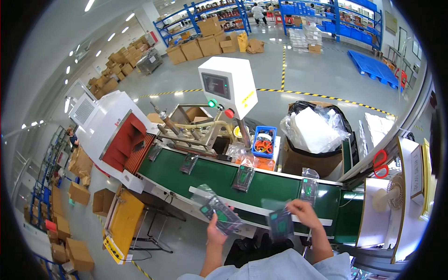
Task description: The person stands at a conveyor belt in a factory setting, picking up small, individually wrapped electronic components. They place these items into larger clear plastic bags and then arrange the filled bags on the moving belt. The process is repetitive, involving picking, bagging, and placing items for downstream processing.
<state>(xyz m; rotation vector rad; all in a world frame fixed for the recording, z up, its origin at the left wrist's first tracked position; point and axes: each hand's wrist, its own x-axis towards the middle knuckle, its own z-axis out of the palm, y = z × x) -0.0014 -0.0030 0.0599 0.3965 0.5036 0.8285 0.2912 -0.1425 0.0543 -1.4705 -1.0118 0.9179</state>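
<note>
My left hand (215,232) is closed on the lower edge of a clear-bagged flat package (225,215), dark with a green patch, held tilted over the near side of the conveyor. To its right, my right hand (303,213) pinches the top of a second bagged package (279,225), dark with green, which hangs at the conveyor's near edge. Similar packages lie spaced along the green conveyor belt (212,179): one (243,178) beyond my left hand, another (309,187) just beyond my right hand, and one (189,163) farther left.
At the belt's left end stands a white machine (102,126) with a red curtain. Behind the belt are a white control box (240,86), a blue bin (264,140) and a black-lined carton (305,161) of plastic. Red scissors (381,164) and a small fan (392,193) are at right.
</note>
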